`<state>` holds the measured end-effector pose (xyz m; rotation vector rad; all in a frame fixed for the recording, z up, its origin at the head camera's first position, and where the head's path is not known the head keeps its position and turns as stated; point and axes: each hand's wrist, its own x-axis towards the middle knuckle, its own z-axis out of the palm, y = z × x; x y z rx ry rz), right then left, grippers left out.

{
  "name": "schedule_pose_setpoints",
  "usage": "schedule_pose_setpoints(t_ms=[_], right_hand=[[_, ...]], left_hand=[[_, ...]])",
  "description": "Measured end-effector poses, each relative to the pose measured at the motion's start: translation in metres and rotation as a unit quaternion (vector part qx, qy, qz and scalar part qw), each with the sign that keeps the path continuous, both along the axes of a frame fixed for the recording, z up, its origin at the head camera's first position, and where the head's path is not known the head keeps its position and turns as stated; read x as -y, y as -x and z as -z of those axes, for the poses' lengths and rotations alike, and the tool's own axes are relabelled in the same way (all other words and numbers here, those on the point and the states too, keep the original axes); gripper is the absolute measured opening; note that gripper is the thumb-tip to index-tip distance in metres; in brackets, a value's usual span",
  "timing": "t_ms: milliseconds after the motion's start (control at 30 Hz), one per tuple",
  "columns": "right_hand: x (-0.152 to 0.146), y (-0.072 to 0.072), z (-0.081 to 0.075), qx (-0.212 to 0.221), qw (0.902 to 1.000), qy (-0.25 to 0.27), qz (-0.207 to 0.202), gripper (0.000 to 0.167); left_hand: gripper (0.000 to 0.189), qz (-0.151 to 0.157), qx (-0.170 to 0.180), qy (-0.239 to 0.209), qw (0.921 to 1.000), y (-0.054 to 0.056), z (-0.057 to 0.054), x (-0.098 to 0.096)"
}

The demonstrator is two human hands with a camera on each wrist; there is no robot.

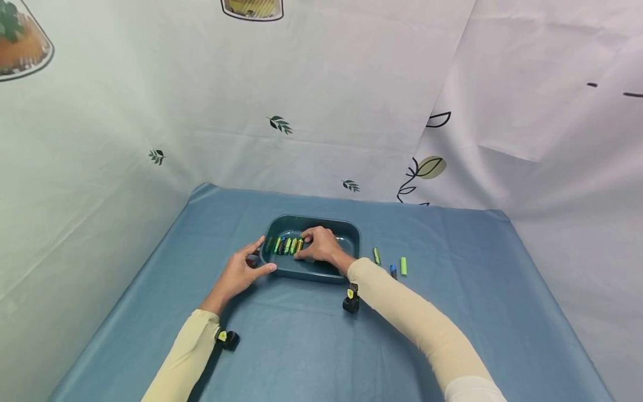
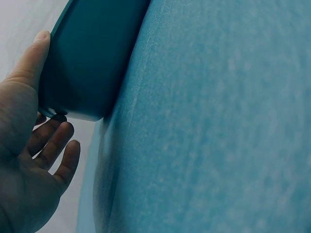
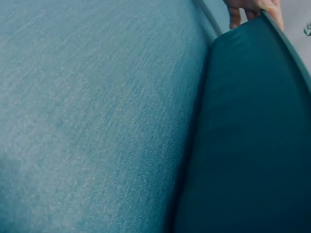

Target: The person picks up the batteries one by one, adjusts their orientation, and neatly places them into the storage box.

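A dark teal rectangular tray (image 1: 308, 274) sits on the blue-covered table. My left hand (image 1: 239, 274) holds its left end, thumb along the near side and fingers round the end; the left wrist view shows this hand against the tray wall (image 2: 92, 58). Inside the tray, a row of several small batteries (image 1: 287, 246), mostly green, stands side by side toward the left. Reaching into the tray, my right hand (image 1: 323, 245) pinches the green battery (image 1: 300, 245) at the row's right end between thumb and fingers. In the right wrist view, the tray's near wall (image 3: 243, 126) hides the right hand.
On the cloth right of the tray lie a green battery (image 1: 377, 256), a lime-green battery (image 1: 403, 266) and a blue-and-dark battery (image 1: 393, 271), partly hidden by the right sleeve (image 1: 402, 304). White printed fabric (image 1: 321, 162) hangs behind the table and along its sides.
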<state>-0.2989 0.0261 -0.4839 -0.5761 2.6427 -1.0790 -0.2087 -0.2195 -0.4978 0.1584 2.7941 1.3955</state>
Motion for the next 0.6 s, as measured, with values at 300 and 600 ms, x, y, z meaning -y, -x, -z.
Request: schedule_pose_setpoints(t_ms=[300,600], right_hand=[[-0.012,-0.004,-0.013,-0.025,0.9996,0.011,0.001,0.056],[-0.055,-0.022,-0.044,-0.095,0.9923,0.077,0.021,0.049]], left_hand=[[0.091,-0.001,-0.003,0.002,1.0,0.0,0.0,0.001],[0.092,0.0,-0.001,-0.001,1.0,-0.001,0.0,0.002]])
